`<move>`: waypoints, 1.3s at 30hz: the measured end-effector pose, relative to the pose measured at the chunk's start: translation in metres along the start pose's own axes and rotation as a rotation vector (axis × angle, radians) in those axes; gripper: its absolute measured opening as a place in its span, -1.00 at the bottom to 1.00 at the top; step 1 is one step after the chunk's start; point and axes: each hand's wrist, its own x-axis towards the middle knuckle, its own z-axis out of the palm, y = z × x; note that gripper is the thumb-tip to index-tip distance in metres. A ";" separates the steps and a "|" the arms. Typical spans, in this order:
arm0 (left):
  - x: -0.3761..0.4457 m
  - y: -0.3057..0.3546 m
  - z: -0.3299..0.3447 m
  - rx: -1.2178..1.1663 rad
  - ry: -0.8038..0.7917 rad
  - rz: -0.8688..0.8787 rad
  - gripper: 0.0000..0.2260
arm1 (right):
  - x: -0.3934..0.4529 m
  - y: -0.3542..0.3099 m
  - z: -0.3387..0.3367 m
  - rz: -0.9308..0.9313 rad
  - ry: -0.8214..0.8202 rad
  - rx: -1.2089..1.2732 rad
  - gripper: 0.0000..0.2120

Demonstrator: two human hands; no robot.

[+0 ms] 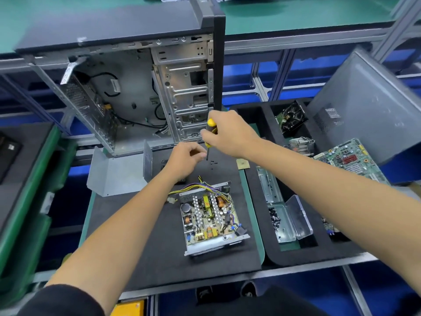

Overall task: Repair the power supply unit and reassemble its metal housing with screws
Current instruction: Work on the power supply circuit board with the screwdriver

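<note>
The power supply unit [210,218] lies open on the black mat, its circuit board and coloured wires exposed in the lower half of its metal housing. The bent metal cover [114,174] rests to the left of it. My right hand [230,133] grips a yellow and black screwdriver [209,135], tip pointing down above a few small black screws [213,164] on the mat. My left hand [184,159] is beside the shaft, fingers pinched near the tip; what they hold is too small to tell.
An open computer case [136,87] stands behind the mat. A foam tray on the right holds a fan [290,119], a heatsink [303,145], a motherboard [350,160], a metal bracket [267,185] and an open clear box of screws [287,221]. A grey side panel [369,106] leans at the right.
</note>
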 end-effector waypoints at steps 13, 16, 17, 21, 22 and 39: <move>-0.063 -0.004 -0.024 -0.066 0.034 -0.095 -0.90 | -0.021 -0.047 0.004 -0.103 -0.022 0.095 -0.69; -0.074 -0.007 -0.029 -0.047 0.039 -0.088 -0.84 | -0.024 -0.055 0.008 -0.124 -0.047 0.110 -0.71; -0.077 -0.008 -0.030 -0.044 0.045 -0.082 -0.84 | -0.025 -0.058 0.010 -0.128 -0.049 0.116 -0.70; -0.090 -0.013 -0.035 -0.039 0.070 -0.062 -0.83 | -0.023 -0.070 0.016 -0.143 -0.081 0.105 -0.68; -0.093 -0.014 -0.036 -0.039 0.074 -0.056 -0.81 | -0.023 -0.072 0.017 -0.140 -0.098 0.107 -0.69; -0.155 -0.046 -0.017 0.101 -0.044 -0.063 -0.78 | -0.033 -0.096 0.050 -0.254 -0.486 -0.029 -0.69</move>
